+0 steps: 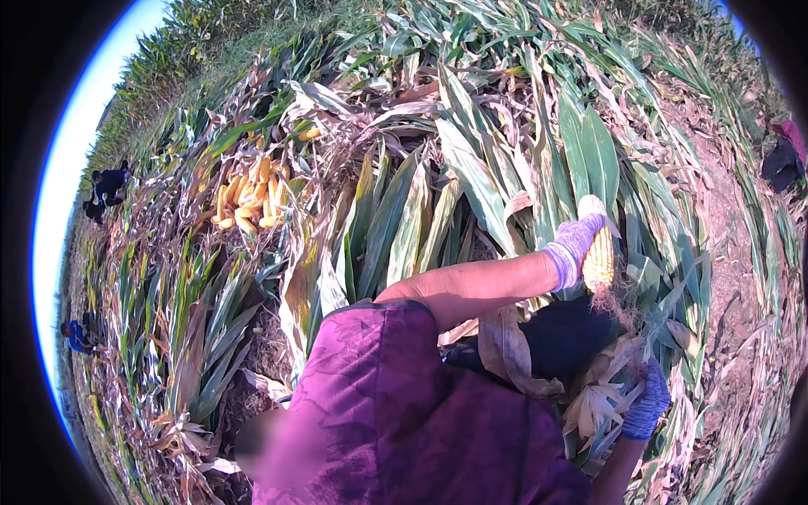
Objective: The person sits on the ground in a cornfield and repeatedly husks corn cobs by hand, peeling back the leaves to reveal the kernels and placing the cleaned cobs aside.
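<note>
My left hand (576, 247), in a purple-and-white knit glove, is closed around an ear of corn (598, 255) with bare yellow kernels. Reddish silk hangs from the ear's lower end. Below and to the right, my right hand (648, 401), in a blue-and-white knit glove, grips dry, pale corn husks (593, 409); its fingertips are partly hidden. The two hands are apart. Between them and my purple top lies a dark-clothed leg (568, 338), with a dry leaf across it. Cut corn stalks with green and browning leaves (404, 233) lie beyond my left forearm.
A pile of husked yellow corn ears (252, 196) lies among leaves at the left. Bare soil (735, 252) shows at the right. Distant people (108, 186) (77, 336) are at the far left, and another person (783, 158) is at the right edge. Standing plants border the field.
</note>
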The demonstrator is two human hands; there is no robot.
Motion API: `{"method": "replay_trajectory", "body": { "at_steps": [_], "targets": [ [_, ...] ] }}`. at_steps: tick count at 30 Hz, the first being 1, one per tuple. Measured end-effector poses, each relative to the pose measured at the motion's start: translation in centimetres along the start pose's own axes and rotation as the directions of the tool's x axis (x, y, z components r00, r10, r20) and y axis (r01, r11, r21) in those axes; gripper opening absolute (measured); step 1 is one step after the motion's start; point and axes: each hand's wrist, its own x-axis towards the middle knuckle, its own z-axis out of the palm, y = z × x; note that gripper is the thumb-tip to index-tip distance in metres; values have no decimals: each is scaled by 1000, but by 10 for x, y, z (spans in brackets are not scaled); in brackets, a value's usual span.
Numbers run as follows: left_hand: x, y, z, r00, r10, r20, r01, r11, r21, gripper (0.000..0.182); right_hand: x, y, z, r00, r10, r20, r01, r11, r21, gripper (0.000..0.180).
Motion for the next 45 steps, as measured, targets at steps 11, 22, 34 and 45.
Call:
{"method": "replay_trajectory", "body": {
  "at_steps": [11, 22, 34, 45],
  "targets": [
    [-73, 373, -262, -250, 826, -505, -513, 329, 793, 39, 81, 37, 34, 934, 353, 47, -350, 935, -60, 22],
    [12, 136, -94, 873, 488, -16, -342, 635, 693, 16, 32, 66, -9, 978, 11, -208, -97, 907, -410, 25],
    [-72, 0, 70, 839, -91, 537, -499, 269, 824, 28, -97, 45, 29, 873, 53, 484, 465, 206, -861, 45],
    [-106, 0, 146, 648, -207, 732, -750, -10, 661, 31, -51, 82, 70, 951, 150, 270, 171, 471, -865, 16]
  ]
}}
